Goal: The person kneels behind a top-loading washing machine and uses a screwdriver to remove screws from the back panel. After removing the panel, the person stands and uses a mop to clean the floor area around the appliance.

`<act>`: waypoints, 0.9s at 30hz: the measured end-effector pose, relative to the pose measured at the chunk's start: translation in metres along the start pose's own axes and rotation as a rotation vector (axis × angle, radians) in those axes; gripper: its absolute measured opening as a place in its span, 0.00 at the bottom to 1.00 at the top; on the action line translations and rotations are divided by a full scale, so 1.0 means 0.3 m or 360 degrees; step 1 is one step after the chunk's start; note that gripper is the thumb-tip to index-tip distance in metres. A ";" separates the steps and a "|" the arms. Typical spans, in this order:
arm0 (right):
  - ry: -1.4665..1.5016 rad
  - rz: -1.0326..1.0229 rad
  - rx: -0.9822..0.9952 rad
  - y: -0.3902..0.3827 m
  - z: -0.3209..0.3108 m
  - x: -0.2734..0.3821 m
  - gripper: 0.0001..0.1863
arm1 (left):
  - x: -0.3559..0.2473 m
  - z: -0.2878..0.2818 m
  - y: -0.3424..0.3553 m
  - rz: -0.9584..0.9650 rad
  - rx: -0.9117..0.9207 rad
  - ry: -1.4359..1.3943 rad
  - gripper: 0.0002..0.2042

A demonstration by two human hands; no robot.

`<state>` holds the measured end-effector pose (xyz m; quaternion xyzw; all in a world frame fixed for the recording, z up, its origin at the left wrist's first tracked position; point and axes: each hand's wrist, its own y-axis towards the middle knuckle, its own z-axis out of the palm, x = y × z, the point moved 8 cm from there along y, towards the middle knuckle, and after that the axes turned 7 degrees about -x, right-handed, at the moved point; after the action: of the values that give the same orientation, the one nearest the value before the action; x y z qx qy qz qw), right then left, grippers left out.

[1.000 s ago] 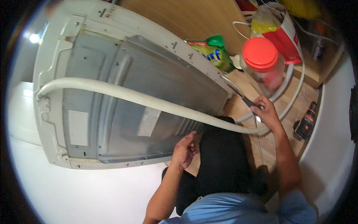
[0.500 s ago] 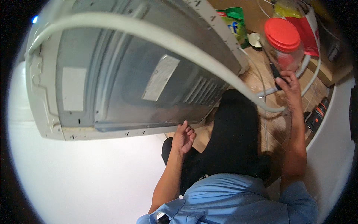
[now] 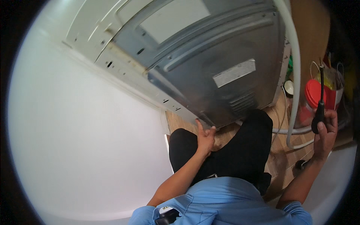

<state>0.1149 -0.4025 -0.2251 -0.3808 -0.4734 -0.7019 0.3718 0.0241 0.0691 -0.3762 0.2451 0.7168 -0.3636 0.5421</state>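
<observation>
Adds up to two hands (image 3: 205, 141) (image 3: 326, 137), one screwdriver (image 3: 320, 113), one appliance (image 3: 195, 77), two pale labels (image 3: 174, 18) (image 3: 234, 73), one thick pale hose (image 3: 295, 60), one ribbed hose (image 3: 299, 131) and one round red lid (image 3: 315, 93).

Toward 3 o'clock sits a clear jar with a red lid (image 3: 313, 93), and just beyond it a red-and-white bag (image 3: 332, 96) with yellow plastic (image 3: 327, 80) near its top. Between 2 and 3 o'clock are a round black-and-white item (image 3: 288, 88) and a sliver of green packet (image 3: 290, 65), below a brown wooden panel (image 3: 313, 33). A dark object (image 3: 301, 164), partly hidden, lies near 4 o'clock on brown floor (image 3: 285, 165); a white wall (image 3: 93, 157) fills 8 o'clock.
</observation>
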 end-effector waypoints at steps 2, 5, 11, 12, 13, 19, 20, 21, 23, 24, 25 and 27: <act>0.0050 -0.0014 0.0159 -0.013 0.101 0.058 0.26 | 0.021 0.012 0.000 0.0058 -0.0008 0.0200 0.50; 0.0094 0.0103 0.0417 -0.025 0.209 0.103 0.27 | 0.004 -0.008 -0.006 0.0306 -0.0089 0.0499 0.49; 0.0282 0.0297 0.0758 -0.109 0.472 0.112 0.25 | 0.034 -0.022 -0.009 0.0343 -0.0097 0.0142 0.40; 0.0246 0.0285 0.0709 -0.122 0.502 0.106 0.25 | 0.040 -0.025 0.004 0.0304 -0.0079 0.0037 0.38; 0.0258 0.0340 0.0776 -0.133 0.526 0.079 0.24 | 0.054 -0.027 0.022 0.0263 -0.0051 -0.0075 0.36; 0.0202 0.0457 0.1055 -0.173 0.722 0.003 0.23 | 0.025 -0.131 0.081 0.0044 0.0221 -0.0132 0.27; 0.0192 0.0450 0.1074 -0.174 0.744 -0.021 0.23 | 0.006 -0.153 0.087 0.0154 0.0226 0.0038 0.25; 0.0179 0.0441 0.1092 -0.170 0.761 -0.029 0.23 | -0.014 -0.159 0.091 0.0264 0.0232 0.0207 0.24; 0.0088 0.0502 0.1195 -0.192 0.834 -0.035 0.22 | -0.029 -0.177 0.087 0.0289 0.0207 0.0236 0.21; 0.0060 0.0489 0.1249 -0.196 0.868 -0.034 0.22 | -0.027 -0.181 0.093 0.0304 0.0206 0.0243 0.21; 0.0027 0.0479 0.1295 -0.195 0.895 -0.041 0.22 | -0.025 -0.179 0.101 0.0315 0.0214 0.0252 0.20; 0.0014 0.0347 0.1474 -0.196 0.958 -0.042 0.21 | -0.018 -0.182 0.117 0.0174 0.0207 0.0113 0.19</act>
<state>0.1209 -0.1120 -0.1833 -0.2194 -0.6921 -0.3756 0.5760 0.0192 0.1340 -0.3721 0.3313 0.6959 -0.3703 0.5185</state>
